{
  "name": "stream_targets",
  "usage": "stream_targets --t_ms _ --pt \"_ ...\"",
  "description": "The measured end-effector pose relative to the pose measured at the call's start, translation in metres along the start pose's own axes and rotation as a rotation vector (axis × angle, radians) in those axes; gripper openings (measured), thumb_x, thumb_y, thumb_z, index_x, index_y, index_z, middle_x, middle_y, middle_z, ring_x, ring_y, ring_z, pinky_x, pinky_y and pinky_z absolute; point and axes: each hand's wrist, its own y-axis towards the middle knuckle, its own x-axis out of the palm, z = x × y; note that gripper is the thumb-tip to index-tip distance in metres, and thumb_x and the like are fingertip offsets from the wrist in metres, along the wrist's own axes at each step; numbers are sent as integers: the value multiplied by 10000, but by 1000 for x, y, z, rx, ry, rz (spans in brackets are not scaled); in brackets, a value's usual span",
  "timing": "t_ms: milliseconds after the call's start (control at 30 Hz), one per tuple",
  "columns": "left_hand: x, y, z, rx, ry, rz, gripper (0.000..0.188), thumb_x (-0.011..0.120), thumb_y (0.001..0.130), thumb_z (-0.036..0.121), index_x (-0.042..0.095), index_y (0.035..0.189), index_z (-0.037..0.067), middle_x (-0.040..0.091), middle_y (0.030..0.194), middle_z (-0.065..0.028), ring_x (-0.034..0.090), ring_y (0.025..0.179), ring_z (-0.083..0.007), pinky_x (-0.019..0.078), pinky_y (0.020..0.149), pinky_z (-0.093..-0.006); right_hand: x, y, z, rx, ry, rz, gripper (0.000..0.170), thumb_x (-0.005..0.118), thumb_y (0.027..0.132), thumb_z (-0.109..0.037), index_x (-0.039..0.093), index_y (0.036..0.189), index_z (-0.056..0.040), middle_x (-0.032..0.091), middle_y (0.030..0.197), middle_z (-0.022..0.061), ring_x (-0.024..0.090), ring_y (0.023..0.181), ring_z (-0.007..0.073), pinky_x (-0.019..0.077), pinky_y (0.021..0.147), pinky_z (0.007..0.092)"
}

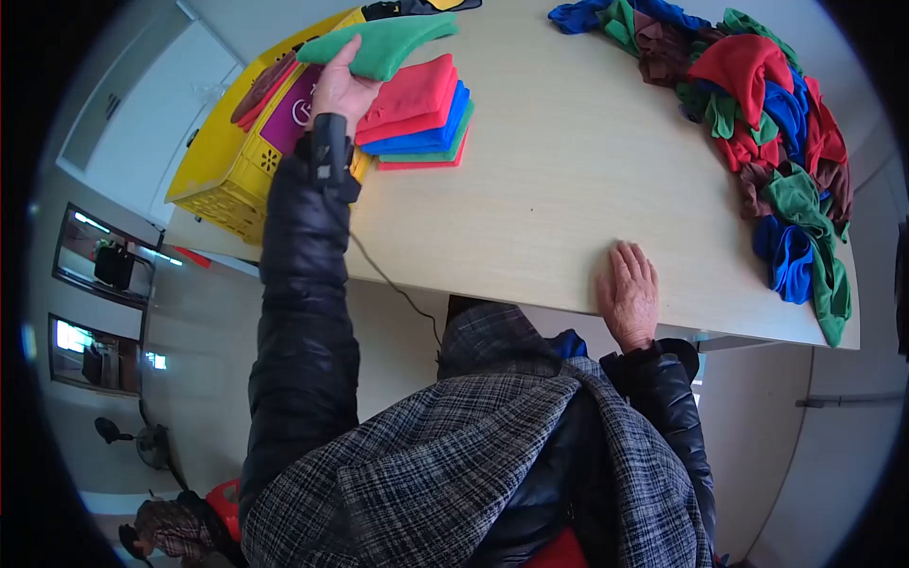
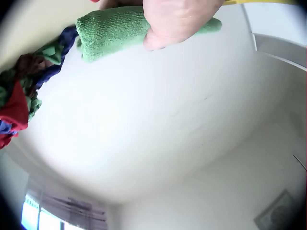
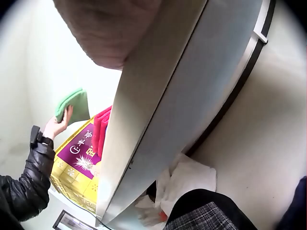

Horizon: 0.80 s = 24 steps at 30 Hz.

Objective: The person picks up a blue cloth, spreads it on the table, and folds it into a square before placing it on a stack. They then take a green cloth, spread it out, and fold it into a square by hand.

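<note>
My left hand (image 1: 347, 93) grips a folded green towel (image 1: 398, 45), thumb on top and fingers beneath. In the left wrist view the green towel (image 2: 112, 31) shows its terry surface and rolled fold. It is held up beside a yellow crate (image 1: 220, 189), over the crate's inner side. Just right of it stands a stack of folded towels (image 1: 412, 109) in red, blue and green. My right hand (image 1: 629, 293) rests palm down on the table's near edge with its fingers straight, holding nothing. In the right wrist view, part of that hand (image 3: 110, 28) fills the top.
Folded red and brown cloths (image 1: 265, 87) stand in the crate, which bears a purple label (image 3: 81, 146). A heap of crumpled red, blue, green and brown cloths (image 1: 757, 85) runs along the table's right side. A dark cable (image 1: 398, 289) hangs from the left wrist past the table (image 1: 530, 208) edge.
</note>
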Motion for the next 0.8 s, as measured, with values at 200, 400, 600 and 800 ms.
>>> stream_targets --t_ms 200,400,600,800 --pt "-65 56 -70 -289 -295 81 324 559 1031 187 530 1324 53 595 1344 -143 562 1270 -339 489 1066 -520 -4 2 1 21 0 1 496 604 923 -239 545 1365 -20 498 1472 156 395 1416 347 289 1180 472" --pt "-69 53 -58 -397 -328 138 349 516 1051 212 507 1341 19 587 1336 -179 561 1264 -374 482 1084 -533 -2 2 -1 22 -6 -3 505 609 910 -225 544 1366 -17 501 1470 157 392 1418 344 292 1179 468" --pt "-52 65 -59 -403 -449 92 361 499 1057 216 490 1347 2 575 1343 -193 544 1275 -399 476 1090 -541 -5 0 1 32 2 5 518 613 896 -220 543 1368 -16 500 1471 155 390 1419 345 290 1181 469" --pt "-58 47 -69 -587 -553 89 481 579 1010 194 438 1378 -83 512 1410 -256 509 1310 -398 447 1113 -522 -4 -1 1 -12 63 59 501 643 844 -174 566 1305 5 534 1406 182 431 1373 359 342 1134 476"
